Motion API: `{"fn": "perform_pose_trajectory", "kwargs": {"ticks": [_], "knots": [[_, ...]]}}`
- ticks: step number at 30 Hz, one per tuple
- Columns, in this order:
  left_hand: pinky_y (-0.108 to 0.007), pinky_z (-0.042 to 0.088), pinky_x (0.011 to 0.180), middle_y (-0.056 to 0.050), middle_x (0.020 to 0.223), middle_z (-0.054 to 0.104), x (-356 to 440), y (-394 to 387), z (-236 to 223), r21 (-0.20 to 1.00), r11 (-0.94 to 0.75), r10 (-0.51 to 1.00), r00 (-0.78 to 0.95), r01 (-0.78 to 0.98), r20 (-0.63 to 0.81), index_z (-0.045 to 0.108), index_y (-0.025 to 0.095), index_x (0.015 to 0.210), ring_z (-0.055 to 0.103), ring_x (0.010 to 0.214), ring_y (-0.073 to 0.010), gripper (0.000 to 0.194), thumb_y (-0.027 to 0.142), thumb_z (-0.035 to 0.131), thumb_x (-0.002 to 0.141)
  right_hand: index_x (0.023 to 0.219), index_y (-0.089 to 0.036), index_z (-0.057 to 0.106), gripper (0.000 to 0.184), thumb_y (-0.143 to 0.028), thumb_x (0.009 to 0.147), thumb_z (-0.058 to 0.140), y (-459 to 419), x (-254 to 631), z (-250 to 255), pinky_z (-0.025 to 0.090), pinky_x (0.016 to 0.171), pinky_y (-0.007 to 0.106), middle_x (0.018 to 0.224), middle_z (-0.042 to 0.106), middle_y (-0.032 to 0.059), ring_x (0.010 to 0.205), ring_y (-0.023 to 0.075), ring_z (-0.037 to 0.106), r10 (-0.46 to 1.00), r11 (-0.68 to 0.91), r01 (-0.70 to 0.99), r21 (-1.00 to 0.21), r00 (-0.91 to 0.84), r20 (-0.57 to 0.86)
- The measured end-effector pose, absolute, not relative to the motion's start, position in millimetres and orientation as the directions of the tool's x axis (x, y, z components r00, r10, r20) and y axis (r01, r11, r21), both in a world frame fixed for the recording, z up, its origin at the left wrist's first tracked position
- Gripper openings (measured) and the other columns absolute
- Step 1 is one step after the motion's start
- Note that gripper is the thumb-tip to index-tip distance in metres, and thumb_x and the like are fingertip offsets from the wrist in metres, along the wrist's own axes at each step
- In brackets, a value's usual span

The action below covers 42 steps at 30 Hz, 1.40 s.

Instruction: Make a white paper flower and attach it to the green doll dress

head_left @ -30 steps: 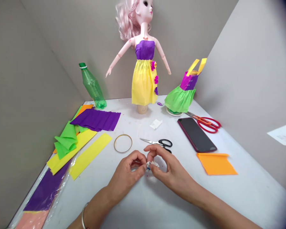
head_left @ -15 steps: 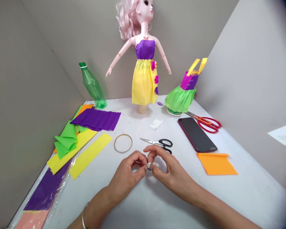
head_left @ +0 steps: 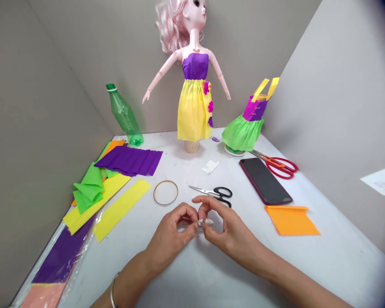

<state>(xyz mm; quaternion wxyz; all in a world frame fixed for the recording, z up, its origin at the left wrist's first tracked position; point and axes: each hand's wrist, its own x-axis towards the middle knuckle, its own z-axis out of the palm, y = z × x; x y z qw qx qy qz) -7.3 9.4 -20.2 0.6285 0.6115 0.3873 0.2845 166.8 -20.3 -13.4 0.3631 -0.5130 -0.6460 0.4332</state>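
White frilled piece (head_left: 208, 221): from my end, far off, I had it dead center between the two sets of fingertips, low over the tabletop (head_left: 192, 278), couldn't tell if it was touching down
Which way it lay: just right of the left hand (head_left: 173, 229) and left of the right hand (head_left: 232, 226), so basically bridging the gap
Long axis: the bit I could see ran roughly side to side, with the fanned edge showing out past the right thumb
Nearer hand: a tie honestly, both were on it, though most of the visible frill was over on the right side
Left fingers: thumb and forefinger pinched its left end, the others curled in
Right fingers: thumb and a fingertip pinched it too, forefinger arched up above
Look of it: tiny, white, pleated, kinda crinkly like a mini fan, rest was covered by fingers so no clue on the full shape
Black-handled scissors (head_left: 211, 192): just beyond the right hand, tips pointing left
Gold ring (head_left: 154, 194): flat beyond the left hand
Orange paper (head_left: 291, 222): well off to the right, phone (head_left: 265, 180) just behind it
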Motion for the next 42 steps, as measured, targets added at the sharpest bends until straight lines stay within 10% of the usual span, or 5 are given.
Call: {"fn": "perform_pose_trajectory", "kwargs": {"ticks": [42], "knots": [[-0.026, 0.040, 0.074, -0.001, 0.084, 0.055, -14, 16, -22, 0.971, 0.239, 0.843, 0.492, 0.017, -0.216, 0.054, 0.019, 0.093, 0.052, 0.079, -0.0151, 0.024, 0.038, 0.064, 0.084, 0.104, -0.022, 0.061, 0.020, -0.027, 0.085, 0.061, -9, 174, -8, 0.045, 0.077, 0.030, 0.084, 0.058, 0.0004, 0.084, 0.0172, 0.057, 0.990, -0.039, 0.174, -0.984, -0.128, -0.062]]}}
